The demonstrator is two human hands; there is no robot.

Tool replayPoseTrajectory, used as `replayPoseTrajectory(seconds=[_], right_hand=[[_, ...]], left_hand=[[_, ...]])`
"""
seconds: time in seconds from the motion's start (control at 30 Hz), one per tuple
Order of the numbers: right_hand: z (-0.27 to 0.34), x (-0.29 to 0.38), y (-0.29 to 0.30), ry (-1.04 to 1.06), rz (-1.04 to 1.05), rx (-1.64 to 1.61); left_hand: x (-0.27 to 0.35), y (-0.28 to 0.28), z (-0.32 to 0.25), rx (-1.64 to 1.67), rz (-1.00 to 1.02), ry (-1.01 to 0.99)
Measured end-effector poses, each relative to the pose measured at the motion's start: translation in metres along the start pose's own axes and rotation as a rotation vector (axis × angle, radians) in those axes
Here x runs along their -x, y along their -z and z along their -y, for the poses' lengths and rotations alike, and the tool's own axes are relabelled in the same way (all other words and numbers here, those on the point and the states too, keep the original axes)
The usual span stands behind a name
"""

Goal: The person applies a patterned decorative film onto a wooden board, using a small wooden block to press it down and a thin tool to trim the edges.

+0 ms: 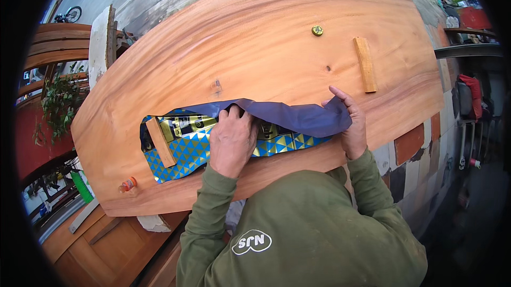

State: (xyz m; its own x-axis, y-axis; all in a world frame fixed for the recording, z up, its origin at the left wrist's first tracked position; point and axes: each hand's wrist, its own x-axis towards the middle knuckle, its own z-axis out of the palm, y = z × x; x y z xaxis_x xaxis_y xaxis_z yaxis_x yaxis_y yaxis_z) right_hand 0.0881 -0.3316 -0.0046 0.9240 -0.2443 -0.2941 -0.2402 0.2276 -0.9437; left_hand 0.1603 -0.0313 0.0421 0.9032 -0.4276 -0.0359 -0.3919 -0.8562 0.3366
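A shiny plastic packaging sheet (pixel 191 139), printed with blue and gold triangles, lies along the near side of a large wooden slab (pixel 247 63). Its far edge is folded toward me, showing a dull dark-blue backing (pixel 297 117). My left hand (pixel 233 141) is over the sheet's middle, fingers curled onto the folded edge and fingertips partly hidden in the fold. At the sheet's right end, my right hand (pixel 353 123) holds the backing against its palm, with the upper fingers raised; its thumb is not clearly visible. One wooden block (pixel 160 141) rests on the sheet's left part.
Another wooden block (pixel 365 64) lies on the slab at the right, near a small round yellow-and-black lid (pixel 317 30). A small bottle with an orange label (pixel 127 184) is by the left edge. A leafy plant (pixel 64 105) and wooden furniture (pixel 92 243) stand beyond the slab.
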Motion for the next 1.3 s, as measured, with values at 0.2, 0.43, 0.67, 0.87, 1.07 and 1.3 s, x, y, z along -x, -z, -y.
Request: replayPoseTrajectory(seconds=[0.2,0.43,0.67,0.87,1.07,1.3], right_hand=[[-0.001,-0.008,0.007,0.016,0.024,-0.024],[-0.001,-0.008,0.005,-0.049,-0.039,-0.042],[-0.002,-0.005,0.002,-0.044,-0.054,0.018],[-0.002,0.003,-0.001,0.005,-0.035,0.044],[0.004,0.012,-0.003,0.048,-0.077,0.067],[0.026,0.023,-0.009,0.087,-0.035,0.068]], left_hand=[[0.004,-0.002,0.003,0.034,-0.043,-0.017],[0.01,-0.007,-0.001,0.05,-0.1,-0.017],[0.025,-0.015,0.002,0.01,-0.098,-0.033],[0.037,-0.015,-0.006,-0.005,-0.083,0.012],[0.051,-0.02,-0.013,0.052,-0.162,0.074],[0.077,-0.024,-0.016,0.127,-0.149,0.119]])
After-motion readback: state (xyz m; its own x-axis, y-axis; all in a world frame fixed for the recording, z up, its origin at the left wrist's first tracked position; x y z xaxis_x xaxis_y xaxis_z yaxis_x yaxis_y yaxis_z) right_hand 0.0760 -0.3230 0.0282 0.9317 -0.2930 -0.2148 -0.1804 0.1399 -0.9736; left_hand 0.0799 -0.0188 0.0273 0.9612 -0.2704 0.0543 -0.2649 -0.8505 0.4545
